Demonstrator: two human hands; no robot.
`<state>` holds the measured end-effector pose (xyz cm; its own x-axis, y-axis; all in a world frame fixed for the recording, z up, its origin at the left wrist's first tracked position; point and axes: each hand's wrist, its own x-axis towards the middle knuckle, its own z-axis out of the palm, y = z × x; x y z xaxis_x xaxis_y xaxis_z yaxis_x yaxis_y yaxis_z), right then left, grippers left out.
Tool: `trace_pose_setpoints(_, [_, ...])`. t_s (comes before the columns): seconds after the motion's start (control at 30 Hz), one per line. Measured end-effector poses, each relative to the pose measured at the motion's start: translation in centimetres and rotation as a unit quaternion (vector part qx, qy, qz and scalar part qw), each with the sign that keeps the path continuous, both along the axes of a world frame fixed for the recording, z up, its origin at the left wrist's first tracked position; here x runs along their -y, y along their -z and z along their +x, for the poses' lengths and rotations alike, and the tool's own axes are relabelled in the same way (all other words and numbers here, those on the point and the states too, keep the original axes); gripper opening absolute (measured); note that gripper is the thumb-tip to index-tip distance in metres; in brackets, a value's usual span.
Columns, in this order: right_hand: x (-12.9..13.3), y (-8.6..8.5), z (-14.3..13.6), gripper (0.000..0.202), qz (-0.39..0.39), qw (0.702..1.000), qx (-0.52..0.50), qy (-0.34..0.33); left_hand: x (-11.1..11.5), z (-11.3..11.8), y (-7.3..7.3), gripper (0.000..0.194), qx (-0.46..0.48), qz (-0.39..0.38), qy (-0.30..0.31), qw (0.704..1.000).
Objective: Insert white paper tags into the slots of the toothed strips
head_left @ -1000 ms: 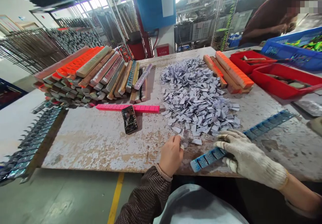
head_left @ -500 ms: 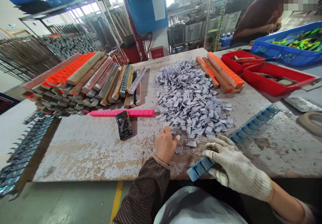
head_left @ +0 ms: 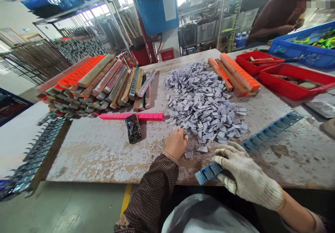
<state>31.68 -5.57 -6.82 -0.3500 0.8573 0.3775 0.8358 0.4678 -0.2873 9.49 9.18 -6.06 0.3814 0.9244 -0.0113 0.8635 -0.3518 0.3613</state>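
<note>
Blue and glossy, a strip (head_left: 272, 130) marked off in segments lies aslant on the worn surface (head_left: 102, 154), its middle hidden under our gloved right hand (head_left: 242, 175). That grip holds the strip, fingers over its far side and thumb along the near side; one end pokes out to the left, and the longer end runs off to the right. Our bare left hand (head_left: 176, 143) is at the near left edge of a heap of white slips (head_left: 206, 102), fingers curled, a pale cover on the thumb. We cannot tell whether its grip pinches a slip, as the fingertips are mostly hidden from us. Two loose slips (head_left: 202, 149) lie between our hands, just apart from the heap. Left of the heap we see a phone (head_left: 133, 129), its top overlapping a pink strip (head_left: 151, 116) in our view, and behind them a big stack of bars (head_left: 99, 77). Orange strips (head_left: 242, 73) lie right of the heap, near two red trays (head_left: 293, 94) and a blue basket (head_left: 282, 52). Beyond the trays we see a person (head_left: 272, 20).
</note>
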Motion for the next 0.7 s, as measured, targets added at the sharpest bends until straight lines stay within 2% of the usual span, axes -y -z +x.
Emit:
trace_pose_setpoints(0.23, [-0.1,1.8,0.7,0.037,0.040,0.999,0.007,-0.021,-0.1,0.4,0.0,0.025,0.028,-0.019,-0.001,0.999])
trace_pose_setpoints(0.47, [-1.2,3.2,0.7,0.036,0.081,0.996,0.022,-0.026,0.1,0.6,0.4,0.022,0.148,-0.060,0.011,0.987])
trace_pose_setpoints(0.63, [-0.9,3.5,1.4,0.039,0.066,0.997,0.010,-0.041,2.9,0.0,0.1,0.013,0.282,-0.124,0.052,0.950])
trace_pose_setpoints(0.7, [-0.6,3.2,1.7,0.043,0.070,0.997,-0.006,-0.044,4.7,0.1,0.2,0.013,0.349,-0.167,0.066,0.920])
